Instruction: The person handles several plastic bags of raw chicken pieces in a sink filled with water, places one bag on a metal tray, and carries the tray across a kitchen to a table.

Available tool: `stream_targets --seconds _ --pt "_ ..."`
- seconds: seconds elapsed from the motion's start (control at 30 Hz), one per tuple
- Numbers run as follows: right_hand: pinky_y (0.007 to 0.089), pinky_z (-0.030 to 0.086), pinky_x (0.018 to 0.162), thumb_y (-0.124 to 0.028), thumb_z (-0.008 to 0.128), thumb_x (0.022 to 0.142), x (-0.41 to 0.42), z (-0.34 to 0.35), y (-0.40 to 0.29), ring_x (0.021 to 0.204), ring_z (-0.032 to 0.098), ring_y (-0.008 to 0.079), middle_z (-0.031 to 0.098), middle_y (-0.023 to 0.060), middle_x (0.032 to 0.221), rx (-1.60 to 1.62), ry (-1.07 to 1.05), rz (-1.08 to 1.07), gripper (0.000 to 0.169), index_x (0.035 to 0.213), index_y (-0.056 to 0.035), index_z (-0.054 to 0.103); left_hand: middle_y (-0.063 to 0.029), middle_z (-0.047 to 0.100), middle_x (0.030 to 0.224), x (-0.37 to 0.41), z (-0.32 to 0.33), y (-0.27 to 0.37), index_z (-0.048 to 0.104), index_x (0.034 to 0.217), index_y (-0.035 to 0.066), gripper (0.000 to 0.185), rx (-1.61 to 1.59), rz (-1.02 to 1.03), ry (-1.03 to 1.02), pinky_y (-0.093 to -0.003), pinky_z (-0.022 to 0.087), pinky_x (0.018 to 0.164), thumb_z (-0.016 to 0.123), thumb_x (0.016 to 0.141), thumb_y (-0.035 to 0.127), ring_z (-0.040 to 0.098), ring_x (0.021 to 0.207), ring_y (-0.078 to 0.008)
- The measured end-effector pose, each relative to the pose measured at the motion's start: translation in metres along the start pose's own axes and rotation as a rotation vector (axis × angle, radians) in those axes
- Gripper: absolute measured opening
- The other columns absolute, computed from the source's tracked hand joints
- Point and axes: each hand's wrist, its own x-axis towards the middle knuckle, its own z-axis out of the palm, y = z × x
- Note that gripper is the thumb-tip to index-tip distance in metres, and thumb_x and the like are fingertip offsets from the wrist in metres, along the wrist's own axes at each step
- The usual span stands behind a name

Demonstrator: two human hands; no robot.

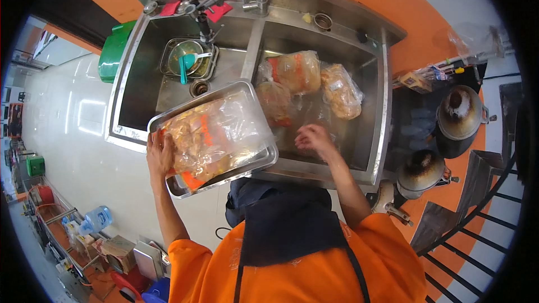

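My left hand [161, 153] grips the near left corner of a bag of marinated meat [198, 134], which lies in a rectangular metal tray [263, 134]. The tray rests tilted across the front edge of the double sink. Over the right basin [358, 143], my right hand [313, 139] hovers with fingers loosely curled and nothing in it. Beyond it in that basin lie several clear bags of food: a large one with red print [297, 71], a smaller one [273, 101] on the left, and another [342, 92] on the right.
The left basin [143, 92] holds a metal tray [214, 65] with a strainer bowl [179, 52] and teal utensil [184, 67]. A faucet [252, 6] stands behind the divider. Blackened woks [459, 113] stand at the right, a green bin [113, 59] at the left.
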Motion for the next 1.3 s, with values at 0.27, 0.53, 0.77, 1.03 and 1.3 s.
stream_targets --seconds 0.27,0.53,0.77,1.03,1.3 --pt "0.0426 0.049 0.089 -0.005 0.048 0.088 0.092 -0.139 0.165 0.105 0.061 0.0361 0.062 0.0225 0.116 -1.146 0.327 0.070 0.027 0.108 0.0017 0.064 -0.0229 0.050 0.132 -0.038 0.004 0.102 0.051 0.127 0.000 0.038 -0.168 0.358 0.355 -0.0467 0.031 0.107 0.053 0.092 0.015 0.043 0.126 -0.0386" --pt "0.0493 0.045 0.095 -0.009 0.051 0.089 0.087 -0.110 0.161 0.116 0.051 0.0418 0.055 0.0223 0.118 -1.171 0.610 0.065 0.034 0.122 0.0003 0.052 -0.0199 0.056 0.118 -0.132 0.107 0.239 0.060 0.112 0.004 0.030 -0.416 0.599 -0.104 -0.0453 0.042 0.098 0.058 0.082 0.001 0.051 0.117 -0.0384" --pt "0.0448 0.045 0.095 -0.021 0.051 0.090 0.106 -0.149 0.147 0.115 0.055 0.0367 0.059 0.0213 0.118 -1.481 -0.103 0.070 0.029 0.111 -0.0054 0.061 -0.0176 0.057 0.119 -0.157 0.230 0.288 0.059 0.112 0.003 0.032 -0.306 0.766 -0.525 -0.0445 0.046 0.093 0.057 0.081 0.003 0.055 0.113 -0.0361" --pt "0.0441 0.046 0.094 -0.030 0.049 0.092 0.137 -0.159 0.240 0.110 0.059 0.0338 0.059 0.0184 0.124 -1.092 0.085 0.253 0.035 0.116 -0.0082 0.063 -0.0137 0.058 0.122 -0.145 0.372 0.291 0.060 0.115 0.007 0.034 0.378 0.613 -0.734 -0.0415 0.047 0.091 0.054 0.084 0.019 0.055 0.114 -0.0280" --pt "0.0433 0.043 0.098 -0.031 0.052 0.090 0.145 -0.148 0.146 0.115 0.056 0.0341 0.059 0.0191 0.124 -1.032 0.281 0.172 0.038 0.119 -0.0078 0.062 -0.0150 0.065 0.118 -0.136 0.337 0.295 0.070 0.108 0.011 0.033 0.560 0.537 -0.977 -0.0433 0.047 0.092 0.048 0.091 0.029 0.061 0.112 -0.0314"
